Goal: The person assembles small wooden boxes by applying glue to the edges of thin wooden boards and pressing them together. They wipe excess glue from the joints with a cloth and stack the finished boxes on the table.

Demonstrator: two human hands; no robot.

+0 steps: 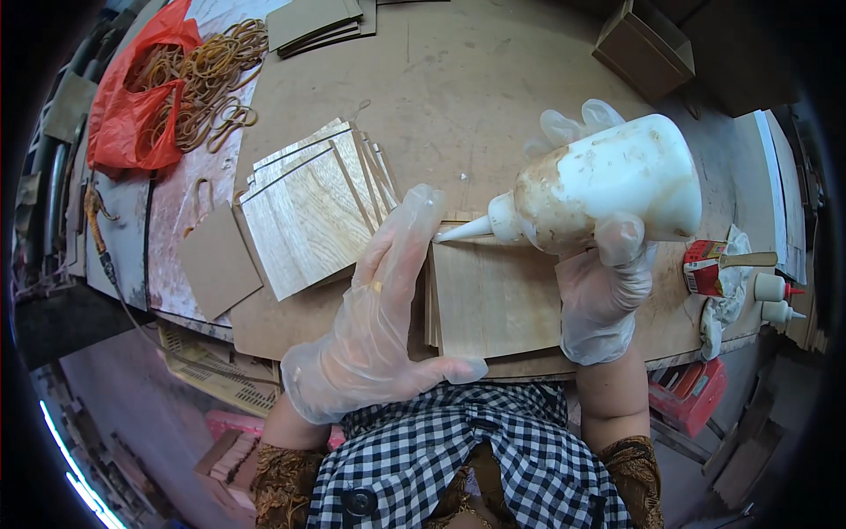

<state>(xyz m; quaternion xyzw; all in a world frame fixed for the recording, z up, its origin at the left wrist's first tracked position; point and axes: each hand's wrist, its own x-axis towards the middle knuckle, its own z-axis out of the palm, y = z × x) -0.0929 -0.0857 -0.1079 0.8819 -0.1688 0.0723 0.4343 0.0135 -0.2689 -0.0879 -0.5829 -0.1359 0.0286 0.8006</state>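
Observation:
My right hand (608, 291), in a clear plastic glove, grips a large white glue bottle (617, 181) streaked with brown residue. The bottle lies tilted on its side, and its narrow nozzle points left. The tip is at the far left corner of a wooden panel (498, 300), which tops a small stack in front of me. Along the panel's left side my gloved left hand (374, 322) stretches out with thumb and fingers apart, its fingertips close to the nozzle. Left of it, a fanned stack of thin wooden panels (304, 207) lies on the table.
A red plastic bag (132, 115) spills rubber bands (211, 75) at the far left. Brown boards (313, 22) lie at the back, and an open box (643, 48) stands far right. At the right edge are a brush (749, 259), a cloth and two small bottles (777, 286).

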